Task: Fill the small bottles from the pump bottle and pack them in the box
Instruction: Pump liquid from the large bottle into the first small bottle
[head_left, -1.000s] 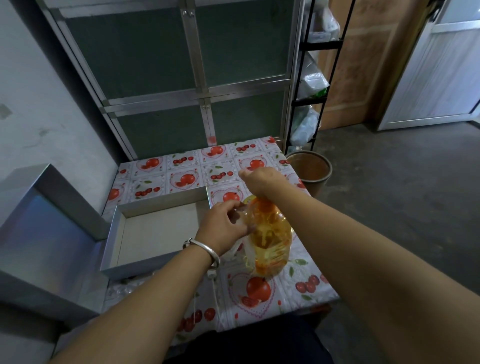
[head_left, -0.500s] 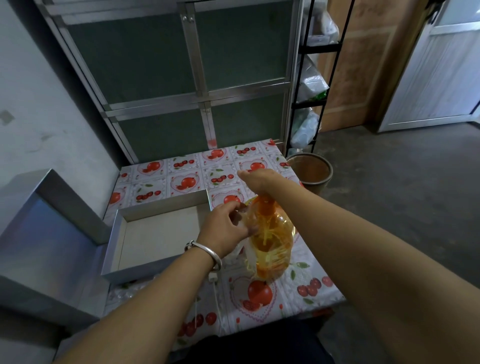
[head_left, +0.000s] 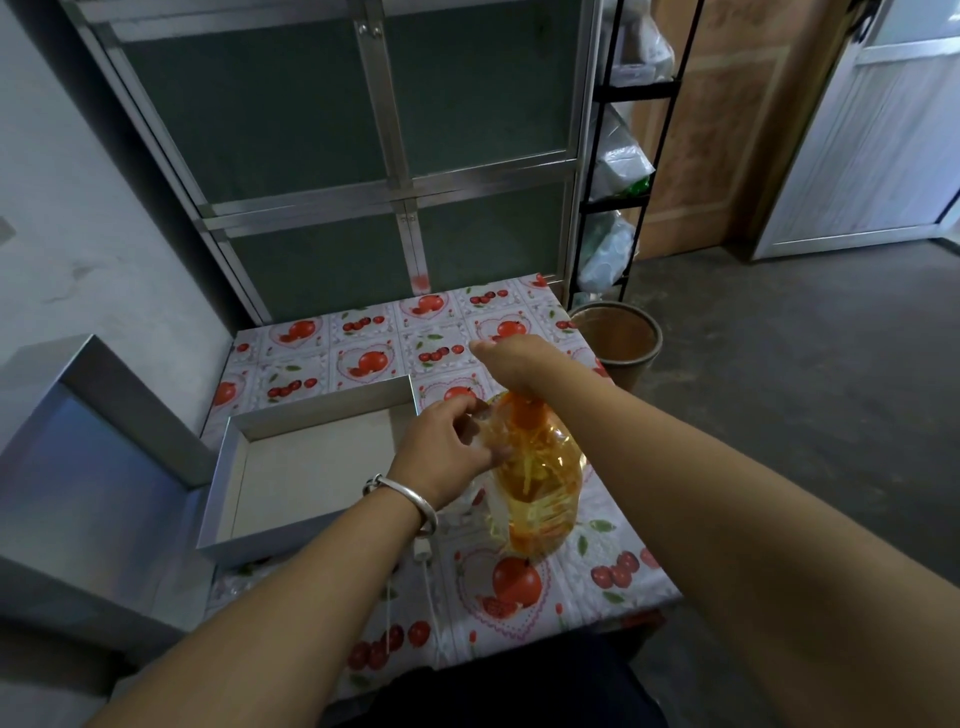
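A clear pump bottle (head_left: 540, 478) of orange-yellow liquid stands on the table near its right side. My right hand (head_left: 514, 361) sits on top of its pump head, fingers curled over it and hiding it. My left hand (head_left: 447, 441) pinches a small clear bottle (head_left: 484, 415) against the pump bottle's upper left side, where the spout is hidden. The open silver box (head_left: 228, 467) lies to the left of my left hand with nothing visible inside.
The silver box lid (head_left: 78, 467) leans at the far left, off the table. Clear plastic items (head_left: 480, 501) lie under my left wrist beside the pump bottle. A white cord (head_left: 426, 561) hangs from that wrist. A brown bin (head_left: 618, 338) stands on the floor past the table's right edge.
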